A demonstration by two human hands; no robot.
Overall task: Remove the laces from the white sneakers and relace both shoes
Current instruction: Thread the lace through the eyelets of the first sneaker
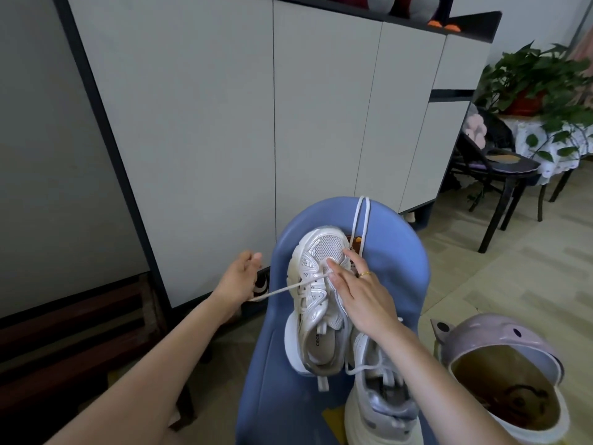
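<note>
A white sneaker (316,290) lies on a blue seat (394,271), toe pointing away from me. My right hand (359,293) rests on its upper with straight fingers pressing near the lowest eyelets. A white lace (282,291) runs taut from those eyelets out to the left, where my left hand (239,279) grips its end. Another length of lace (361,220) lies looped on the seat beyond the toe. The second white sneaker (380,399) sits nearer me at the right, partly under my right forearm, with a loose lace across it.
A tall white cabinet (256,123) stands behind the seat. A pale purple potty-shaped bucket (500,377) sits on the floor at the right. A dark chair (500,175) and a potted plant (532,81) on a covered table stand farther right. A dark wooden bench (64,332) is at the left.
</note>
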